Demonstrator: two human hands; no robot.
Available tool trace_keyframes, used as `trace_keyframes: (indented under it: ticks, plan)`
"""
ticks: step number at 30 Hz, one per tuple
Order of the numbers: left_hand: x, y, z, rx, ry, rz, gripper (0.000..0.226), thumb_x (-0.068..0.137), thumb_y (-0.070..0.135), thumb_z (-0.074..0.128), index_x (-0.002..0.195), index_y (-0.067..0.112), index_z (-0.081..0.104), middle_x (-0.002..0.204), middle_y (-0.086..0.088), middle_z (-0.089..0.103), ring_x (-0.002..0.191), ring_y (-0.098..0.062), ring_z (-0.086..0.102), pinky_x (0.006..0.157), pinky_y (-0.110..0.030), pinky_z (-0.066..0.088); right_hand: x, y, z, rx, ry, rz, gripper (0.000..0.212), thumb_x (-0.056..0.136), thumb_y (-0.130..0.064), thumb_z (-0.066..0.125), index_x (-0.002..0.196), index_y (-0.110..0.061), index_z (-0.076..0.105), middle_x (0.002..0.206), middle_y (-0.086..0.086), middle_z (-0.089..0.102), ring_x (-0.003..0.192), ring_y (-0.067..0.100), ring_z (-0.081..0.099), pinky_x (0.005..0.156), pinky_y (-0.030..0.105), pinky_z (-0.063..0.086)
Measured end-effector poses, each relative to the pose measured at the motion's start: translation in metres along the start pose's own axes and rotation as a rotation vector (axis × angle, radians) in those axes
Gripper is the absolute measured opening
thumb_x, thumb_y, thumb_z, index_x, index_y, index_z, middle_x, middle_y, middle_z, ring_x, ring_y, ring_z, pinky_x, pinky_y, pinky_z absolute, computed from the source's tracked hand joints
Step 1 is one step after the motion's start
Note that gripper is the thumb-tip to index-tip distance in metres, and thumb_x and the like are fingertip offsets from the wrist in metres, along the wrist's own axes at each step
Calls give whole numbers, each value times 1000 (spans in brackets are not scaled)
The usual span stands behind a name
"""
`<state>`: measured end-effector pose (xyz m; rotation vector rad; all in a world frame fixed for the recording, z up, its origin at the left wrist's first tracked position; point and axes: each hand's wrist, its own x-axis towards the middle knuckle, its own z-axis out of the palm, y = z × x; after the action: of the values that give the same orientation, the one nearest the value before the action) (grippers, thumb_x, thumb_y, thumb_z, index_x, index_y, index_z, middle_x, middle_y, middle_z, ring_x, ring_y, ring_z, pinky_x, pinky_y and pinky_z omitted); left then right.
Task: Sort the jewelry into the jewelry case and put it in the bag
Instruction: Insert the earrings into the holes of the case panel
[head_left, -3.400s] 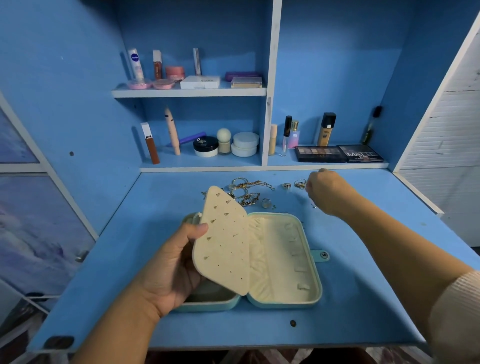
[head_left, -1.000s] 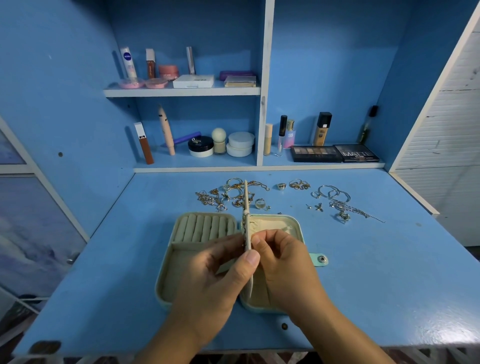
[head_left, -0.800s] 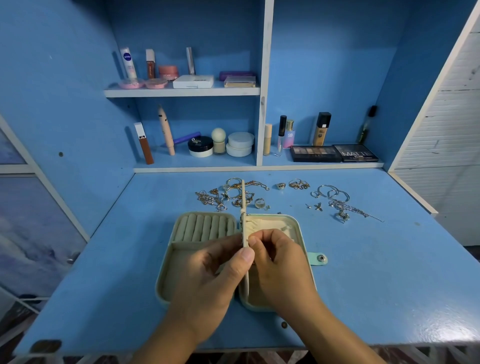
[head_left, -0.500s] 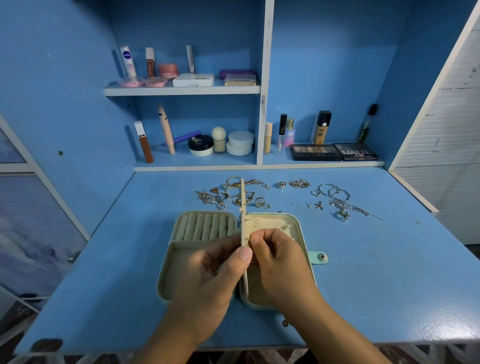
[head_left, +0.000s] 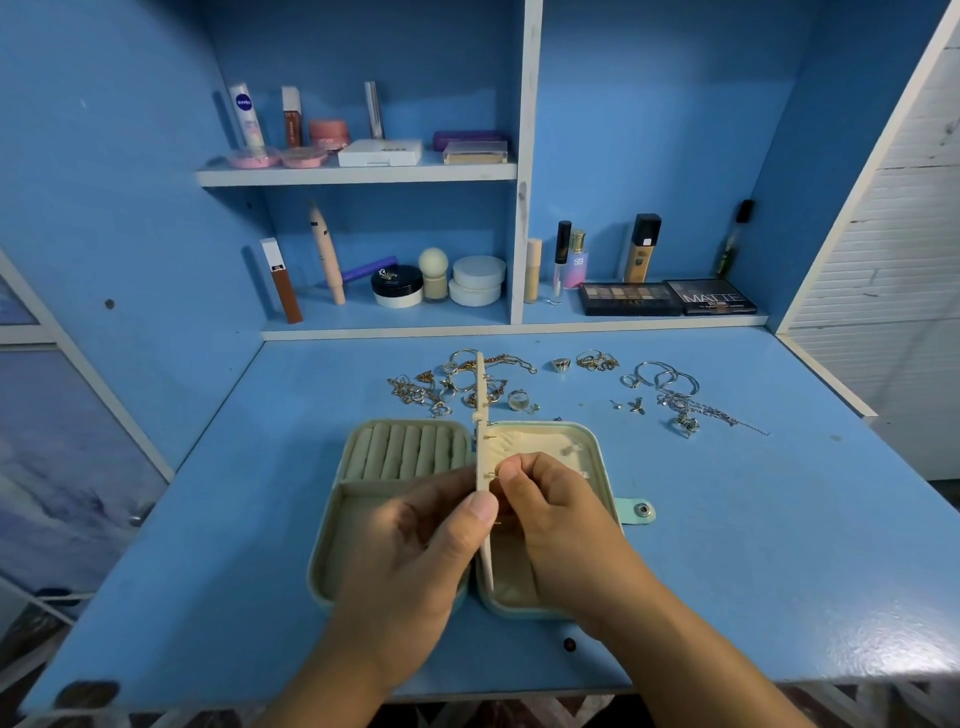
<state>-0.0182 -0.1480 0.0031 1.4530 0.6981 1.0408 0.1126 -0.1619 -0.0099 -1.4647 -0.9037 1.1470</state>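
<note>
A mint-green jewelry case (head_left: 597, 441) lies open on the blue desk (head_left: 779, 519), directly under both hands. Its cream earring panel (head_left: 480, 395) stands upright between the two halves, seen edge-on. The left hand (head_left: 410, 551) holds this panel: the thumb is curled over the near edge and presses its right face, while the other fingers are bent against the left face. The right hand (head_left: 566, 519) is curled on the other side, thumb and forefinger pinched together against the panel just beyond the left thumb tip. They seem to pinch a small gold earring post (head_left: 494, 474) that pokes through the panel, though it is too small to make out clearly. More short gold pins stick out of the panel's right face beyond the right fingertips. Left of the left fingers is the row of padded ring rolls (head_left: 410, 447), with an open tray below it partly hidden by the left palm. To the right of the right knuckles, the case's snap tab (head_left: 636, 510) lies flat on the desk. Past the fingertips of both hands, loose jewelry is spread across the far part of the desk: a gold-toned tangle (head_left: 415, 392) behind the panel's top, a few rings (head_left: 597, 360) further right, then silver hoops (head_left: 665, 376) and a silver chain (head_left: 711, 413) well off to the right of the right hand. Two eyeshadow palettes (head_left: 628, 298) sit on the low shelf beyond them.
</note>
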Motion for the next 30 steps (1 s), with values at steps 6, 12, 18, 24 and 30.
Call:
trace_keyframes:
  ticks: [6,12,18,24,30]
  plan:
    - [0,-1,-1,-41,11,-31,33,68,46,61,94,31,77,89,1,76,83,-6,71,68,-12,51,1,3,1,-157,119,-166,14,95,-28,53,84,-22,61,76,-9,67,67,-2,58,61,10,46]
    - [0,-2,-2,21,-14,-19,37,73,46,60,103,28,74,93,2,76,88,-7,70,72,-13,50,2,7,4,-390,192,-349,11,94,-30,53,83,-30,57,79,-13,62,74,-2,56,63,11,42]
    - [0,-6,2,54,-7,6,49,72,47,62,107,14,71,104,4,74,102,-8,68,79,-13,51,4,8,-7,-44,91,-185,9,92,-19,59,85,-18,64,73,-5,68,70,9,63,69,27,52]
    - [-1,-7,4,38,20,-5,54,67,49,64,108,14,70,102,5,75,97,-6,69,74,-11,51,6,9,-9,-160,69,-231,9,91,-20,61,82,-21,65,77,-1,70,74,15,65,77,37,56]
    - [0,-8,4,56,38,3,53,70,51,61,106,14,71,102,3,74,97,-7,69,75,-11,51,9,7,-8,-383,103,-389,10,89,-23,62,80,-28,62,76,-12,67,72,3,62,66,19,51]
